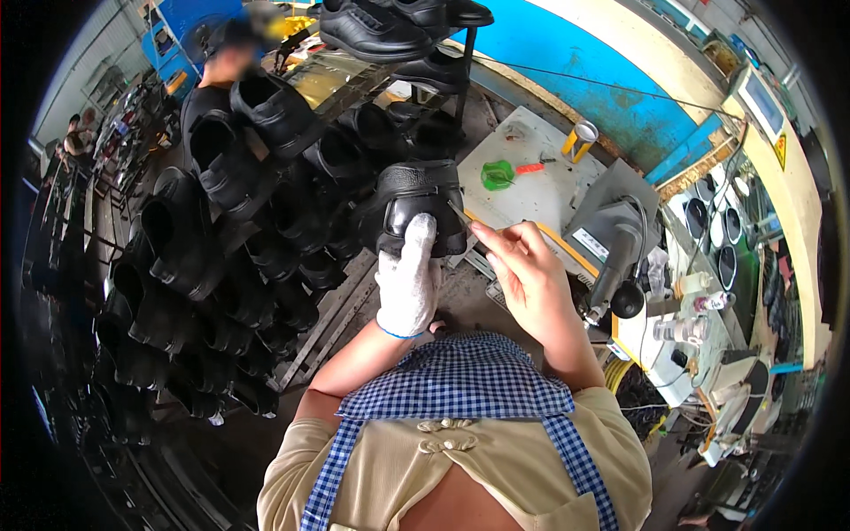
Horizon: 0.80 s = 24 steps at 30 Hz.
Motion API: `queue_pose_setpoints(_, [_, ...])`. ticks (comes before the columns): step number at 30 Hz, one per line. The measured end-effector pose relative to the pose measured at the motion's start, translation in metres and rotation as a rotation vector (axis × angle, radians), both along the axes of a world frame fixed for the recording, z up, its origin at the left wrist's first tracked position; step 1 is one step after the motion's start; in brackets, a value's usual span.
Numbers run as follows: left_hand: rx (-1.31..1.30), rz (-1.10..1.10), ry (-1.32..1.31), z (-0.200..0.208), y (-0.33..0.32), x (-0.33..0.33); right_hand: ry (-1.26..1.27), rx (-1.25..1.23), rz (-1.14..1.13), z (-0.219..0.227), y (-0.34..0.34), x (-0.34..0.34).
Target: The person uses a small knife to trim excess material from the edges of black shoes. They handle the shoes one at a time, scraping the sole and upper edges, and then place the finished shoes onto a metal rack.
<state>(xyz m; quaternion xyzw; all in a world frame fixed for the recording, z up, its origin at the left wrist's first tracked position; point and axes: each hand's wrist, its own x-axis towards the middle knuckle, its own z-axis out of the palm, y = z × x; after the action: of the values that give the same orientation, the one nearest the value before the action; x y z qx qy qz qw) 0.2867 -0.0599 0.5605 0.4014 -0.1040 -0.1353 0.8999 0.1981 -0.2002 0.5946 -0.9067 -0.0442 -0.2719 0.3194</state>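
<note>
My left hand (407,285), in a white knitted glove with a blue cuff edge, grips a black shoe (403,211) in front of my chest. The gloved thumb presses against the shoe's glossy surface. Bare, my right hand (534,276) pinches a thin, stick-like tool (458,211) between thumb and forefinger. The tool's tip points at the right side of the shoe; whether it touches cannot be made out. What kind of tool it is stays unclear, since the fingers cover part of it.
Racks of black shoes (173,230) crowd the left side, with more shoes (376,31) on a shelf ahead. A worktable (522,199) at the right bears a green item (498,175), a yellow-and-white can (581,142) and a grey machine (620,265). Another person (221,66) stands beyond the racks.
</note>
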Motion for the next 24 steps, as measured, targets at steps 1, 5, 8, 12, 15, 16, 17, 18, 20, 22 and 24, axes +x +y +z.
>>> queue_pose_setpoints(1, [0.062, 0.026, -0.05, 0.0, -0.003, -0.001, 0.012, 0.004, -0.016, -0.001, 0.001, -0.002])
queue_pose_setpoints(5, [0.107, 0.084, -0.156, -0.005, -0.013, -0.003, 0.008, -0.024, -0.047, 0.0, 0.004, -0.003])
queue_pose_setpoints(8, [0.108, 0.138, -0.192, -0.006, -0.019, -0.005, -0.003, -0.023, -0.052, -0.002, 0.007, -0.001])
queue_pose_setpoints(12, [0.171, 0.179, -0.173, -0.009, -0.018, -0.008, -0.031, -0.053, -0.062, -0.005, 0.01, 0.003])
queue_pose_setpoints(15, [0.212, 0.201, -0.126, -0.014, -0.016, -0.009, -0.042, -0.054, -0.043, -0.01, 0.014, 0.006])
queue_pose_setpoints(16, [0.183, 0.234, -0.145, -0.016, -0.016, -0.008, -0.042, -0.043, -0.038, -0.011, 0.017, 0.007])
queue_pose_setpoints(17, [0.154, 0.267, -0.165, -0.018, -0.017, -0.007, -0.042, -0.033, -0.032, -0.012, 0.021, 0.009])
queue_pose_setpoints(18, [0.126, 0.296, -0.185, -0.019, -0.017, -0.007, -0.051, -0.026, -0.022, -0.012, 0.023, 0.012])
queue_pose_setpoints(20, [0.224, 0.232, -0.194, -0.017, -0.009, -0.002, -0.069, -0.013, -0.004, -0.011, 0.026, 0.022])
queue_pose_setpoints(22, [0.266, 0.162, -0.174, -0.021, -0.007, -0.01, -0.137, 0.003, -0.079, -0.006, 0.027, 0.04])
queue_pose_setpoints(24, [0.263, 0.264, -0.228, -0.024, -0.017, -0.02, -0.206, 0.081, -0.064, -0.001, 0.019, 0.051])
